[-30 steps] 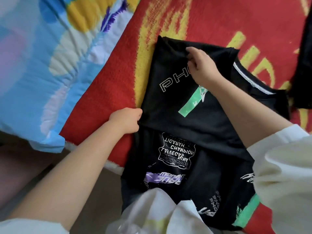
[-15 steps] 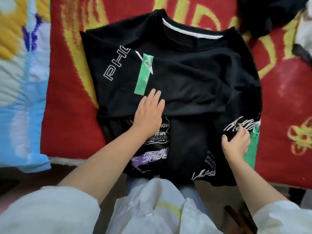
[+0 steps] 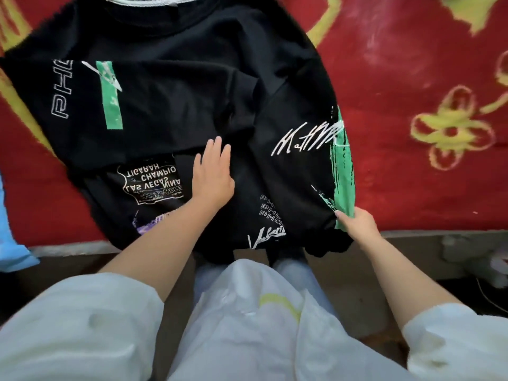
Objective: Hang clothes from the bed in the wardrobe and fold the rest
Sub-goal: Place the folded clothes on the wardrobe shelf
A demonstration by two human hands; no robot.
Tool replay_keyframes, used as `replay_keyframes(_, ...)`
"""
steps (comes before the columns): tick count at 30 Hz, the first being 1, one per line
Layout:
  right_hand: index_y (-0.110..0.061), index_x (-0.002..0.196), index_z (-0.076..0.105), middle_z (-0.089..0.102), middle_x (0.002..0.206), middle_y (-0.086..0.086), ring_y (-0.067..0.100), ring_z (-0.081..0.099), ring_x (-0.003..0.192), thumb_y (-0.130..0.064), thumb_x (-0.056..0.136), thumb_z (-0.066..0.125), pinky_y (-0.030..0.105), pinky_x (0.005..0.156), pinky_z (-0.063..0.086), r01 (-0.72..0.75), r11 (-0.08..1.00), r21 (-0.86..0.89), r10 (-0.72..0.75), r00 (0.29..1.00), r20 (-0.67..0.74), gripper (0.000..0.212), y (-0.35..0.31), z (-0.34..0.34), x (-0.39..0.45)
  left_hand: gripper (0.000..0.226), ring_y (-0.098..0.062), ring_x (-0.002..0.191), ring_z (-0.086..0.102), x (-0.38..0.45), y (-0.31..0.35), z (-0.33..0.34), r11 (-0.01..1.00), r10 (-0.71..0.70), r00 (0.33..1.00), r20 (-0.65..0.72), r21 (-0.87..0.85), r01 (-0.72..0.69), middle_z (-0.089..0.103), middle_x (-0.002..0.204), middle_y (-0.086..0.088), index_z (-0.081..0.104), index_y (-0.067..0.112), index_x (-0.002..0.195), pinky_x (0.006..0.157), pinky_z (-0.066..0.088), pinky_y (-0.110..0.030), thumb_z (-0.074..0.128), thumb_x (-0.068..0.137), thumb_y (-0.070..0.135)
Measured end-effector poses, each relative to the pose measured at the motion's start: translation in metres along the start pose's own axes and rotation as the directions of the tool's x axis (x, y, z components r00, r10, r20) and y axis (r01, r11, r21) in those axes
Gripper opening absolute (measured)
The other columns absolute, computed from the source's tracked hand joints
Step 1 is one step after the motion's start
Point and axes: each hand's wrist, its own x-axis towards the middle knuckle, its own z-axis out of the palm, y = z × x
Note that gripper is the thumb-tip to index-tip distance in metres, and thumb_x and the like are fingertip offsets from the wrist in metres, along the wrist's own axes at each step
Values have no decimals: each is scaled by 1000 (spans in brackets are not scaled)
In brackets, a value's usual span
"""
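A black T-shirt (image 3: 176, 105) with white lettering and green stripes lies on the red blanket (image 3: 412, 78), neck away from me. Its left sleeve is folded across the chest. My left hand (image 3: 213, 174) lies flat with straight fingers on the middle of the shirt. My right hand (image 3: 357, 224) pinches the shirt's right lower edge at the green stripe, near the bed's front edge. The hem hangs slightly over that edge.
The red blanket with yellow flower patterns covers the bed. A blue quilt corner (image 3: 13, 257) shows at the left edge. The dark bed frame edge (image 3: 412, 257) runs below the blanket. My white clothing fills the bottom of the view.
The view has moved closer and to the right. My left hand slid right on the shirt, staying flat. My right hand moved from the sleeve print down to the green edge and pinches it.
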Motion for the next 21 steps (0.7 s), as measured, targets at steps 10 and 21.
replay_keyframes(10, 6, 123, 47, 51, 123, 28, 36, 45, 118, -47, 62, 47, 36, 99, 29, 244, 966, 85, -167, 843, -512, 80, 1, -181, 57, 47, -26, 137, 21, 7, 52, -16, 987, -137, 990, 26, -75, 139, 22, 148, -14, 36, 0, 129, 104, 28, -37, 53, 87, 13)
replay_keyframes(21, 2, 123, 49, 55, 124, 18, 31, 53, 111, -13, 90, 55, 37, 94, 41, 18, 768, 641, 177, 955, -238, 37, 13, -83, 73, 60, -21, 142, 15, 19, 55, -26, 976, -104, 994, 43, -190, 110, 5, 157, -4, 27, 11, 144, 105, 29, -39, 50, 88, 11)
